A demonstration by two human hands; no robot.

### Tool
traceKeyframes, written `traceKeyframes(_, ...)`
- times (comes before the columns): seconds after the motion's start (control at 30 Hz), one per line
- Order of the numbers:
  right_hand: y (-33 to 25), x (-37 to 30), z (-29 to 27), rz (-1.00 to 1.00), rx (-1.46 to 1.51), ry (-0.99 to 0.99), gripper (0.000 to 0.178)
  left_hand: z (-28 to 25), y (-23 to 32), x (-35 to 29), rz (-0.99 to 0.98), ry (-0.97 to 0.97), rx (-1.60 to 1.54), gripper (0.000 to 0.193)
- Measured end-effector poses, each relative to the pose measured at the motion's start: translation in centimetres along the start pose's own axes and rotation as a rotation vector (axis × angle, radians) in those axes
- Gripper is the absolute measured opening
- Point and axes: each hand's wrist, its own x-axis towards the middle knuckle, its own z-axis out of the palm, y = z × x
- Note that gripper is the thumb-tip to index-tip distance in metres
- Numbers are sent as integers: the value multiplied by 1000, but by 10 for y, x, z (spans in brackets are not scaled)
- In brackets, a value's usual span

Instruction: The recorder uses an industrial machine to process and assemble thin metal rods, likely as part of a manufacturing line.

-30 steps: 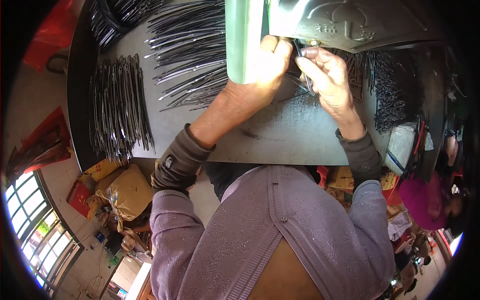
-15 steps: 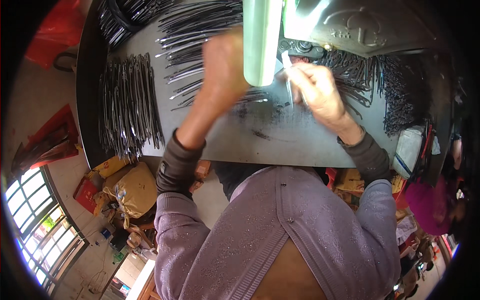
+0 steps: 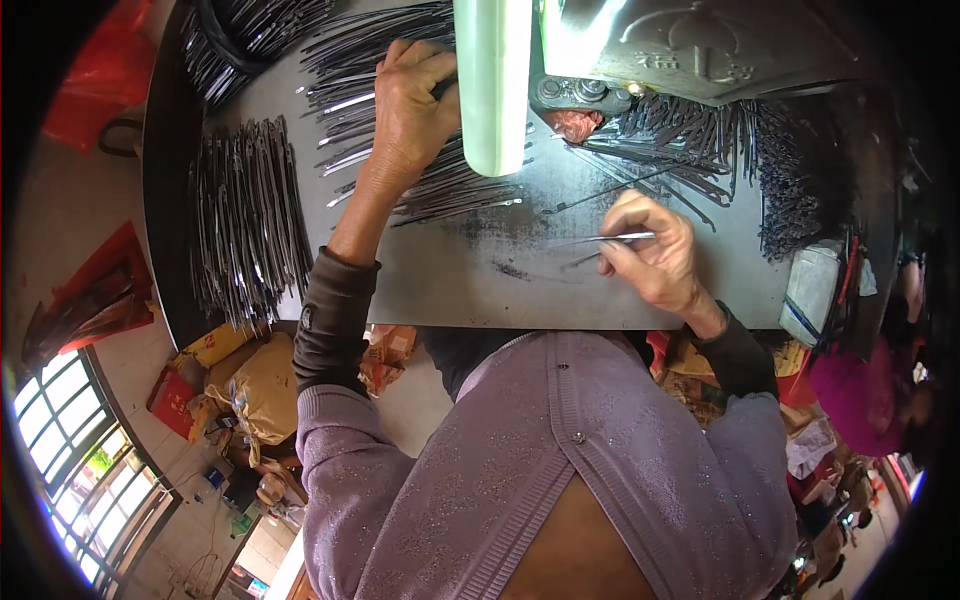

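My left hand (image 3: 412,108) is over a row of thin black metal strips (image 3: 345,125), its fingers curled down; whatever they hold is hidden. To the right, my right hand (image 3: 652,255) is closed around silver tweezers (image 3: 625,238), whose points face left above the dark-smudged metal worktop (image 3: 450,290). Beyond it, a loose pile of similar black strips (image 3: 650,160) spreads beside a reddish lump (image 3: 575,125) and a dark metal device with round knobs (image 3: 580,92). One strip (image 3: 590,197) sticks out of the pile toward the middle.
A pale green lamp tube (image 3: 492,90) and a metal hood (image 3: 700,45) hang over the far side. Upright bundled strips (image 3: 245,220) lie at left, a dark tangled heap (image 3: 795,200) at right. A white box (image 3: 812,285) stands near the right edge.
My left hand has moved away from the lamp to the left, over the strip row. My right hand has drawn nearer to me with the tweezers, which now lie nearly level.
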Motion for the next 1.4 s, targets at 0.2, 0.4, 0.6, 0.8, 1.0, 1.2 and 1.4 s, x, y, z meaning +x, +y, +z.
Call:
traceKeyframes(0.2,-12,-14,-15,-445,-897,-121,17,4,11,8,223,-133,-79,10)
traceKeyframes(0.4,-5,-19,-9,-400,-1101,-33,15,2,62,-2,330,-116,76,21)
traceKeyframes(0.6,-10,-5,-7,-230,-875,146,11,9,27,7,388,-63,-14,30)
traceKeyframes(0.8,-11,-8,-6,-146,-788,190,8,-13,48,-7,180,-290,44,27)
traceKeyframes(1.0,-9,3,0,91,-306,238,6,-4,88,-29,-192,-193,-203,26)
traceKeyframes(1.2,-21,32,4,187,-205,185,11,-10,95,-22,-710,-257,-699,23)
traceKeyframes(1.4,-19,43,6,161,-147,190,10,-5,91,-21,-667,-235,-647,22)
